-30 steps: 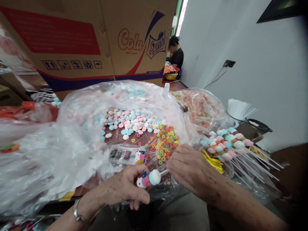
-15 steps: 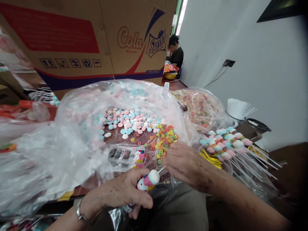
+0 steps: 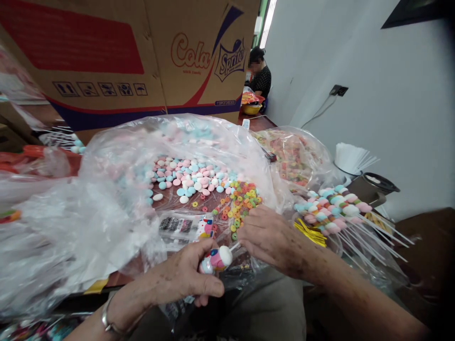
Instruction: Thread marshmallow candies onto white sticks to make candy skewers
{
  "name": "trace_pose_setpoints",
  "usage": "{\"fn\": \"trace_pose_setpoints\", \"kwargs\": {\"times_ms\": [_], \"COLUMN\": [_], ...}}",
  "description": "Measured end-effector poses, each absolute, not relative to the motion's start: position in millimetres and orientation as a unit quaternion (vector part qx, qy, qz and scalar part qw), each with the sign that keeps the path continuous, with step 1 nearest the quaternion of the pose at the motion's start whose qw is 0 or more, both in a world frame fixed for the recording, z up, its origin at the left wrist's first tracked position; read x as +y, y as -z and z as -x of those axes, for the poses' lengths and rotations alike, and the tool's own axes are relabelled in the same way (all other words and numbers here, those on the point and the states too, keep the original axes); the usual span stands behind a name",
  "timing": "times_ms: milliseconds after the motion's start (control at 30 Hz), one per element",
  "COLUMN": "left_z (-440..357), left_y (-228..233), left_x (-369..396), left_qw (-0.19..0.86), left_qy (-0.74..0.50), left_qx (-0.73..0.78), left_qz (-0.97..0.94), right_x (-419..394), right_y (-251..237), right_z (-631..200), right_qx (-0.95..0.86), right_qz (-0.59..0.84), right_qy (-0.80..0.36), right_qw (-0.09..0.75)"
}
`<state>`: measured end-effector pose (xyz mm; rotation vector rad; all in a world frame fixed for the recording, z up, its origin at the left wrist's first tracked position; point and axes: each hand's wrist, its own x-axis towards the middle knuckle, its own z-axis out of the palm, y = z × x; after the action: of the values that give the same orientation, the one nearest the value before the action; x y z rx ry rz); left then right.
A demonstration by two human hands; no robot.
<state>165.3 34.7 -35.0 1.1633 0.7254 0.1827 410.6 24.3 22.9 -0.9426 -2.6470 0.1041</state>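
Observation:
My left hand (image 3: 188, 274) is closed round a marshmallow skewer (image 3: 225, 255), which sits in a clear printed bag (image 3: 214, 261) with its white end marshmallow facing right. A white stick (image 3: 235, 246) runs from that end to my right hand (image 3: 265, 237), whose fingers pinch it. Just beyond my hands lies a flat stack of printed bags (image 3: 181, 227). Loose pink, blue and white marshmallows (image 3: 194, 177) spread behind it, with coloured cereal rings (image 3: 238, 203) close to my right fingers.
Finished-looking skewers (image 3: 334, 208) lie at the right beside yellow twist ties (image 3: 309, 232). White sticks (image 3: 355, 158) stand near a dark bin (image 3: 377, 184). A big cardboard box (image 3: 159, 61) blocks the back. Plastic sheeting (image 3: 95, 227) covers the left. Another person (image 3: 261, 76) sits at the far end.
The bagged skewer has shifted slightly left and up with my left hand, and its bag has turned a little. My right hand has moved slightly left, still at the stick.

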Motion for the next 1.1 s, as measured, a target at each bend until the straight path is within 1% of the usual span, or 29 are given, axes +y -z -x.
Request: {"fn": "trace_pose_setpoints", "kwargs": {"times_ms": [100, 300, 367, 467, 600, 767, 833, 900, 967, 1033, 1100], "left_z": [-155, -146, -146, -147, -145, -149, -151, -153, -155, -155, -155], "left_y": [39, 50, 50, 45, 44, 48, 47, 46, 44, 41, 38], "left_x": [33, 26, 26, 28, 30, 27, 26, 25, 24, 25, 26], "left_qw": [0.734, 0.703, 0.698, 0.716, 0.742, 0.724, 0.707, 0.694, 0.692, 0.705, 0.725], "left_qy": [-0.086, -0.118, -0.127, -0.104, -0.077, -0.146, -0.144, -0.129, -0.114, -0.096, -0.067], "left_qx": [0.351, 0.375, 0.377, 0.365, 0.351, 0.347, 0.354, 0.359, 0.359, 0.359, 0.354], "left_qz": [-0.575, -0.593, -0.595, -0.586, -0.566, -0.578, -0.596, -0.611, -0.615, -0.604, -0.587], "right_x": [25, 24, 24, 25, 25, 20, 18, 17, 17, 20, 23], "right_y": [-21, -18, -18, -22, -30, -35, -33, -30, -26, -24, -25], "right_z": [-410, -405, -403, -402, -404, -402, -398, -394, -394, -396, -400], "right_qx": [-0.927, -0.922, -0.924, -0.925, -0.914, -0.873, -0.854, -0.859, -0.888, -0.914, -0.924], "right_qz": [0.334, 0.342, 0.332, 0.331, 0.369, 0.445, 0.475, 0.470, 0.423, 0.373, 0.353], "right_qy": [-0.043, -0.057, -0.050, -0.051, -0.097, -0.191, -0.205, -0.194, -0.159, -0.121, -0.089], "right_qw": [0.167, 0.172, 0.180, 0.180, 0.135, 0.066, 0.047, 0.051, 0.077, 0.101, 0.118]}}
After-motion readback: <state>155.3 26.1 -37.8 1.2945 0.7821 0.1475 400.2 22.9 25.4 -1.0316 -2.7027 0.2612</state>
